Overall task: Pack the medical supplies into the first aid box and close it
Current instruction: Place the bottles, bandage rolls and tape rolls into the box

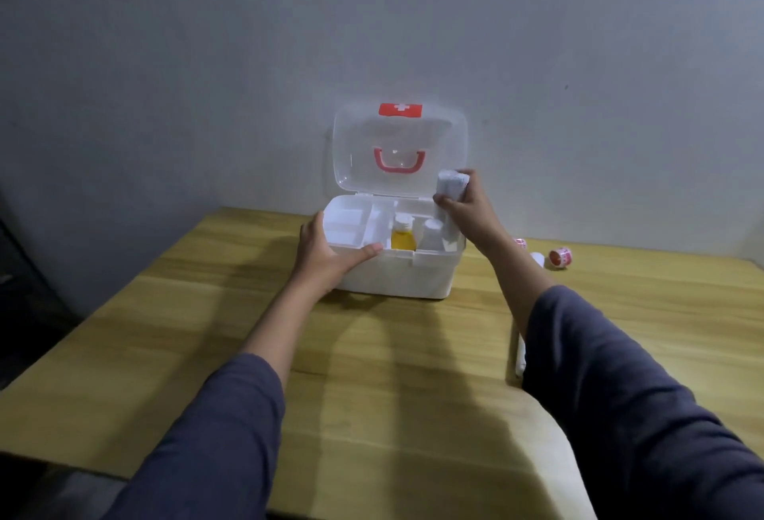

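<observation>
A white first aid box (407, 276) stands open on the wooden table, its clear lid (355, 147) upright with a red handle and a red cross label. Inside stand a yellow bottle (403, 239) with a white cap and a white bottle (431, 235); a white divided tray (351, 224) fills the left part. My left hand (328, 255) grips the box's front left corner. My right hand (465, 205) holds a white bandage roll (451, 184) over the box's right end.
Right of the box on the table lie two red-and-white tape rolls (561, 258) (521, 243) and a small white item (537, 259). A white object (520, 356) shows partly behind my right sleeve. The wall stands right behind the box.
</observation>
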The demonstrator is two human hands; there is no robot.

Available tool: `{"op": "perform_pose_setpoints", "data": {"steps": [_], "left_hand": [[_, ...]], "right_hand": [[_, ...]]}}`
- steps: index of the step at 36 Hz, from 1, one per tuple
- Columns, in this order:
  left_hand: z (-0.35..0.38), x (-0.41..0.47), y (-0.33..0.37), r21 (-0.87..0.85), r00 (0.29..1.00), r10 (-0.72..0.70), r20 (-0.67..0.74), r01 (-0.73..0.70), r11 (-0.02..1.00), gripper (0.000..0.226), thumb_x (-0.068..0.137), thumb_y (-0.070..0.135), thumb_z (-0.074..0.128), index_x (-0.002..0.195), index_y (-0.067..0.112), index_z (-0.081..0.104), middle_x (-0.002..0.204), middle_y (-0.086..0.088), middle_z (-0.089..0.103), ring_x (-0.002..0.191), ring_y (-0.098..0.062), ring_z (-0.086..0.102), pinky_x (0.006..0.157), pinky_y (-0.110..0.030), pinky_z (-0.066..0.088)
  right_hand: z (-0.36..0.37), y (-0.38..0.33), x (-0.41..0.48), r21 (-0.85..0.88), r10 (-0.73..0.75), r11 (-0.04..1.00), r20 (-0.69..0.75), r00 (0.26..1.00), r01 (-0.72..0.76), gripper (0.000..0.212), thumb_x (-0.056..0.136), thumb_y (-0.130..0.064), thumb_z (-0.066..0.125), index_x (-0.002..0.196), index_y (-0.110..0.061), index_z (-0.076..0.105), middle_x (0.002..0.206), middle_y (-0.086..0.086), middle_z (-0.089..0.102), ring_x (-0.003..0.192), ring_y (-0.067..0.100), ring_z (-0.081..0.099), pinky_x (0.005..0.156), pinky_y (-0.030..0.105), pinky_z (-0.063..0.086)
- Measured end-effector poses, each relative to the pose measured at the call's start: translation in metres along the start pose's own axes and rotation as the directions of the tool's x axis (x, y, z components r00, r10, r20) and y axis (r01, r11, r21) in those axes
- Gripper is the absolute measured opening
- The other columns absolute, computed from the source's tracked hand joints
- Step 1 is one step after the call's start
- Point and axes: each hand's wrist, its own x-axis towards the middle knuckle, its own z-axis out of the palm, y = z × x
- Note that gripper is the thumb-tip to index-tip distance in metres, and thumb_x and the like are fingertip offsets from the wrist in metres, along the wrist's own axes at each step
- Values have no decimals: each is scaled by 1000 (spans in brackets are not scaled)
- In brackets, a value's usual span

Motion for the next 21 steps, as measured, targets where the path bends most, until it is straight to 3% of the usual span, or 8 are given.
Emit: {"op": "perform_pose_setpoints", "data": {"steps": [8,10,16,18,21], "left_hand": [[-2,-2,1,-1,1000,9,4,-9,1000,104,68,44,80,149,19,20,153,-1,19,141,-17,23,104,-25,25],[-2,-2,3,5,1000,6,14,-6,1000,105,68,44,80,149,19,18,154,-1,18,142,-17,22,107,-27,25],[-5,-2,5,9,1000,4,24,-4,1000,106,67,45,80,149,18,19,152,-2,20,141,-18,23,106,-27,26],[-4,-3,5,11,1000,4,26,-4,1000,106,67,45,80,149,18,19,152,-2,20,141,-18,23,106,-28,27],[-5,-3,6,15,1000,6,26,-7,1000,105,67,45,80,149,18,19,152,-3,20,141,-19,24,107,-30,27]], "right_hand": [[7,-5,-3,-106,10,994,-75,997,-18,35,78,-10,69,111,-5,56,106,12,62,92,22,55,85,40,49],[7,-7,-4,-137,5,991,-74,997,-15,31,77,-11,70,105,-5,57,100,12,61,86,21,53,78,37,48],[2,-12,-8,-102,8,995,-74,997,-15,44,75,-7,73,114,-6,53,99,5,56,86,20,54,54,10,46],[-1,-10,-9,-77,15,997,-58,998,-20,43,75,-5,72,114,-6,53,99,8,60,86,21,59,61,14,50],[-5,-7,-9,-159,5,987,-60,998,-14,33,75,-3,71,106,-4,60,97,9,64,87,21,60,79,32,52]]}}
